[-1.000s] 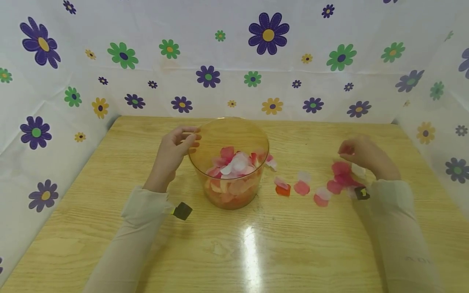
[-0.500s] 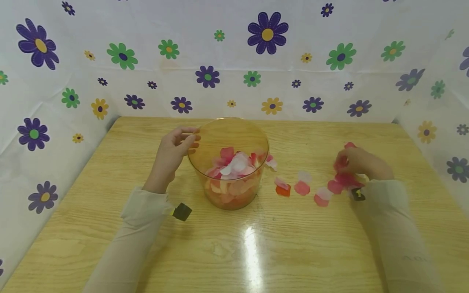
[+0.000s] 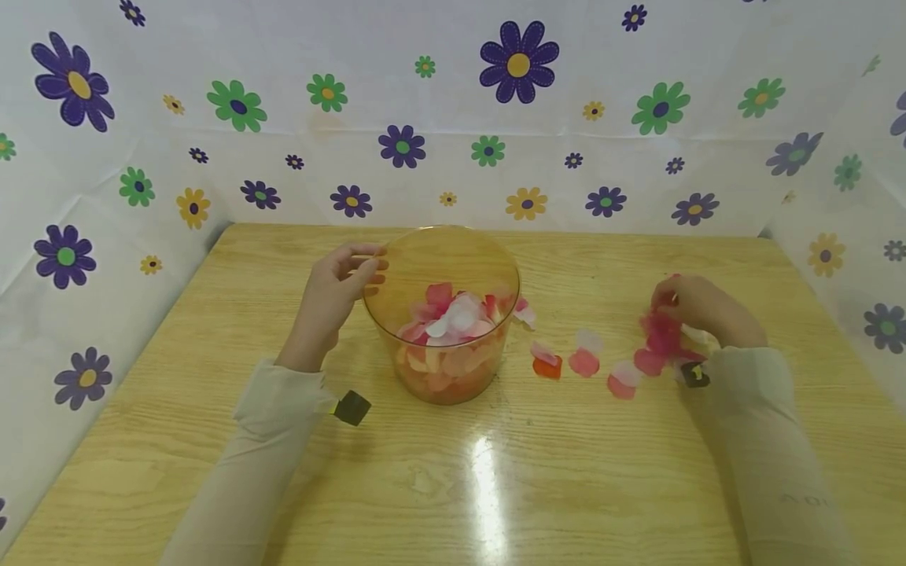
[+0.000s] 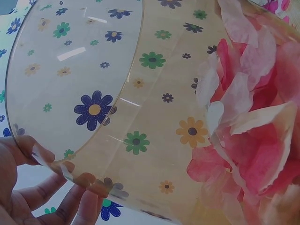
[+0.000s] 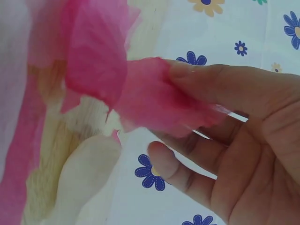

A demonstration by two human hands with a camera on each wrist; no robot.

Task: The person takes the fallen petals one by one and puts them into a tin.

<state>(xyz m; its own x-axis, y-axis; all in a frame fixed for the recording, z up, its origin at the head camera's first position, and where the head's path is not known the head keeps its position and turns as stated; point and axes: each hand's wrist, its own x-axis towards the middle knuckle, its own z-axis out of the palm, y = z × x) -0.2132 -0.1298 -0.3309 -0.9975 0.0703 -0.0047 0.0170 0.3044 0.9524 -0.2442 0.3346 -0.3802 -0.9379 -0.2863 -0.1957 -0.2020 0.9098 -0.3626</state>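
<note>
A see-through amber tub (image 3: 453, 369) stands on the table, partly filled with pink, white and cream artificial petals (image 4: 253, 136). My left hand (image 3: 331, 295) holds the tub's left rim; the left wrist view shows the thumb and fingertips along its edge. Well to the right of the tub, my right hand (image 3: 701, 306) is over a small heap of pink petals (image 3: 654, 358). A deep pink petal (image 5: 154, 101) is pinched between its thumb and fingers. Another pink petal (image 5: 96, 51) hangs close beside that one, and a cream petal (image 5: 86, 178) shows below.
Loose petals lie on the wooden table (image 3: 425, 487) between tub and right hand: a red and pink pair (image 3: 546, 365), a pink one (image 3: 583, 362) and another pink one (image 3: 621, 385). A flower-printed cloth (image 3: 453, 102) walls the back and sides. Small dark blocks hang at both cuffs.
My right hand has come down and slightly left to the petal heap, then risen a little with pink petal at its fingers. The left hand and tub stay where they were.
</note>
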